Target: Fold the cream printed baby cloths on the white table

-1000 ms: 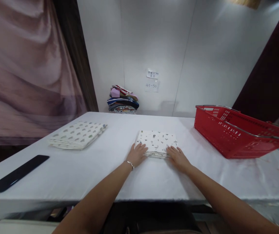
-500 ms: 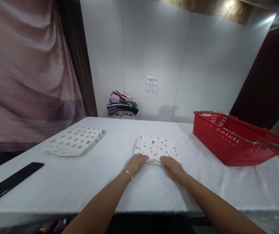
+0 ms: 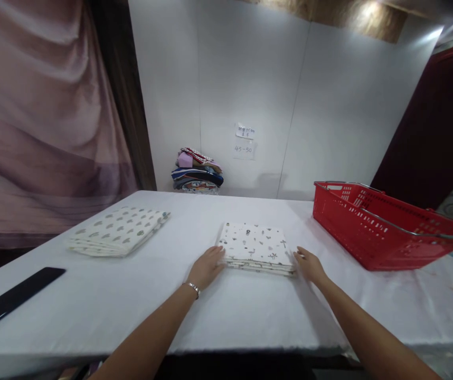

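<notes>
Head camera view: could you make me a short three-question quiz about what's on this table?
1. True or false: the red basket lies on the person's right.
2. Which cloth do both hands touch: A) the folded cloth at centre, B) the spotted cloth on the left?
3. Fill in: the flat black bar lies near the table's ____ edge.

Key: 1 true. 2 A: the left hand and right hand flank it. 3 left.

Two bare forearms, no sleeves in view. Left hand [image 3: 206,268]: thin silver bracelet [image 3: 192,287] at the wrist, beaded or linked. Right hand [image 3: 310,265]: no jewellery seen, wrist plain. Nails too small to judge.
</notes>
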A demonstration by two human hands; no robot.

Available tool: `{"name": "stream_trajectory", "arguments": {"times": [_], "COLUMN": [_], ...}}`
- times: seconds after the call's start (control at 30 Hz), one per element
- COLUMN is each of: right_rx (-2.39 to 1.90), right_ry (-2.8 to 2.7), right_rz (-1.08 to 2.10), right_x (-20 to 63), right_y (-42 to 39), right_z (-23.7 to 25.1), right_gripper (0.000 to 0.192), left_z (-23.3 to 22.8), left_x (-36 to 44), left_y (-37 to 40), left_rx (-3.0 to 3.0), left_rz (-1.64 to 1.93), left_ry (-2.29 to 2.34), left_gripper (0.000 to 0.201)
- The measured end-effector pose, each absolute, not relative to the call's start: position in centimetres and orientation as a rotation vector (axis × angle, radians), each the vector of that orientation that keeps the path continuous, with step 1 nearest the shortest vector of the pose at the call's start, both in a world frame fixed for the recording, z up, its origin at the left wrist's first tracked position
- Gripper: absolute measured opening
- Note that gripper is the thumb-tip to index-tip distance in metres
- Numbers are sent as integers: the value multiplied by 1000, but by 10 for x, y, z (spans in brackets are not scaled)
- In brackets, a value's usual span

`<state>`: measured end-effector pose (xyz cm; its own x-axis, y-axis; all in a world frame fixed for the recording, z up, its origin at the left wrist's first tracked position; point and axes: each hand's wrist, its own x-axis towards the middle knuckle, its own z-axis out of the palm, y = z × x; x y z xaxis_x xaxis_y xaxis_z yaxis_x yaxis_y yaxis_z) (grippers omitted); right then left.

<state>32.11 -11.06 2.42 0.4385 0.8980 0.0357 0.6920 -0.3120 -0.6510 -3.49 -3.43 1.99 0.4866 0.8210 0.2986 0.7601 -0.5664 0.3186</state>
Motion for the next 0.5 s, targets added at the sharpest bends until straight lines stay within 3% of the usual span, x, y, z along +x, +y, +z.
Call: {"name": "stream_trajectory", "arguments": {"times": [0.1, 0.23, 0.5], "right_rx": [-2123, -2145, -2240], "right_ry": [-1058, -1011, -1068], "right_rz": [853, 921, 892], "right_x": [318, 309, 308], "right_y": [-106, -96, -83], "right_z": [32, 40, 36], "right_gripper": [57, 65, 62], "left_z": [30, 42, 38], "left_x": [-26, -13, -5], "left_y": [-32, -18, 2], "left_rx": [2203, 1899, 1753], "left_rz": [671, 460, 311], "left_ry": [1697, 1808, 1788], "left_gripper": [45, 57, 33]}}
